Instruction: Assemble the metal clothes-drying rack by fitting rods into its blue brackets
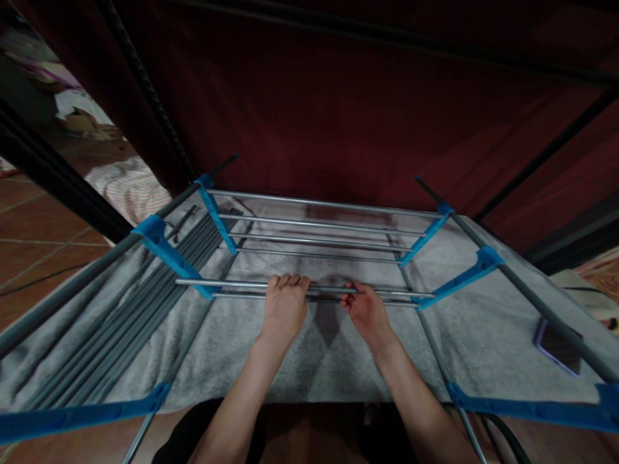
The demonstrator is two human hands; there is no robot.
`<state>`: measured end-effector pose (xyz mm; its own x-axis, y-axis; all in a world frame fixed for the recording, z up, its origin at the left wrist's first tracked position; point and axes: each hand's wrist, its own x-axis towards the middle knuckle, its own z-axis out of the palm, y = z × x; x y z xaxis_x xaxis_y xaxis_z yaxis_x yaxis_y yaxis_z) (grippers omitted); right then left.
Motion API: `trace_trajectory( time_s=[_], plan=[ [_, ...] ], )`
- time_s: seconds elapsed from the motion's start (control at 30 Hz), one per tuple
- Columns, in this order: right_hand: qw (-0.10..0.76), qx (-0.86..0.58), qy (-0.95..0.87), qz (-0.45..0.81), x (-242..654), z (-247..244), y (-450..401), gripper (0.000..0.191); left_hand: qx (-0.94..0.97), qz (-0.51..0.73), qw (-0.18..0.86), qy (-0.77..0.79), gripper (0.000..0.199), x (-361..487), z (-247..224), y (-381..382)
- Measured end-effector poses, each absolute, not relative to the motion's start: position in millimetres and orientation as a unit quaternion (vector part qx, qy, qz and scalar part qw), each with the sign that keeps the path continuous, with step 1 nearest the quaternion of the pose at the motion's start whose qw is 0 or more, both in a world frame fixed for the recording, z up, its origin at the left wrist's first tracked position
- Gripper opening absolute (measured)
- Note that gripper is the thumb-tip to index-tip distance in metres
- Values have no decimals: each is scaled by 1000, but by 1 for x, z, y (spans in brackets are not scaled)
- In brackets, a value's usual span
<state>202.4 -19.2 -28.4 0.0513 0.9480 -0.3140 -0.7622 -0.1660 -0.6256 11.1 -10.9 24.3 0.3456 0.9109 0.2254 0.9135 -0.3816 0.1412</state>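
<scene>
My left hand is closed over a thin silver metal tube, knuckles on top. Further right, my right hand has its fingers curled around the same tube from below. The tube's right end meets a blue plastic bracket on the rack's right side. Its left end sticks out past the left blue bracket, and I cannot tell whether it sits in a hole there. Just below runs another silver tube between the two brackets. Several crossbars span the farther pair of brackets.
Several loose grey tubes lie on the grey blanket at left. Grey side poles run along both sides of the rack. A phone lies at right. Behind hangs a dark red fabric. Nearer blue brackets flank my arms.
</scene>
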Motion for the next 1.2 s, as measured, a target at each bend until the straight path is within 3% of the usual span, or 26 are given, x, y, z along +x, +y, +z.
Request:
trace_trajectory(
  time_s=[0.4,0.57,0.9,1.2],
  plan=[
    [640,-311,-132,690,205,-24,-18,4,-846,-167,-28,-506,41,-1,33,-6],
    [639,-310,-123,694,203,-25,-15,8,-850,-169,-21,-499,27,-4,30,-1],
    [684,-296,-78,662,220,-24,-10,5,-865,-153,-8,-478,38,-27,19,14],
    [810,-328,-154,461,250,-7,-6,13,-860,-226,37,-457,47,-49,31,20]
  ],
)
